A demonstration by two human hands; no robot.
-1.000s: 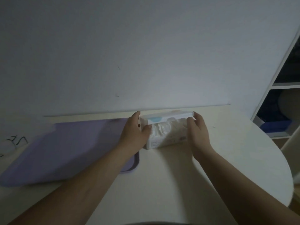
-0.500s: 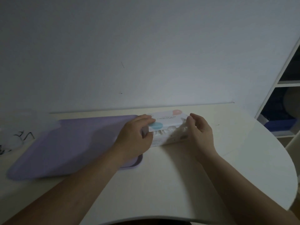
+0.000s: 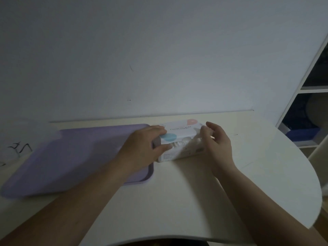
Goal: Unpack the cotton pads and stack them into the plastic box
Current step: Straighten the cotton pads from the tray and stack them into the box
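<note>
Dark marks (image 3: 16,148): far to the left of the pack, at the table's left edge by the wall; too dim to say what they are.
Purple tray (image 3: 71,157): flat on the table, left of the pack; its right rim lies just beside the pack's left end, under the left hand.
Left hand (image 3: 142,146): clamped on the pack's left end, fingers curled over the top edge and thumb on the face toward the camera; the forearm crosses the tray's near right corner.
Pack of cotton pads (image 3: 179,139): lies on the table between the two hands, near the far edge by the wall, long side toward the camera. The white top is printed "COSMETIC PUFF", with a blue disc at the left and a pink shape at the far right. White pads show through the clear front.
Right hand (image 3: 218,144): at the pack's right end, fingers curled and spread, thumb tip against the wrapper's upper corner. I cannot tell whether it pinches the wrapper or only touches it.
Table (image 3: 177,201): cream, with a rounded edge to the right of the pack.
Shelf unit (image 3: 305,89): well to the right of the pack, beyond the table, white frame with dark openings.
Blue bin (image 3: 301,135): on the shelf unit's lower level.
</note>
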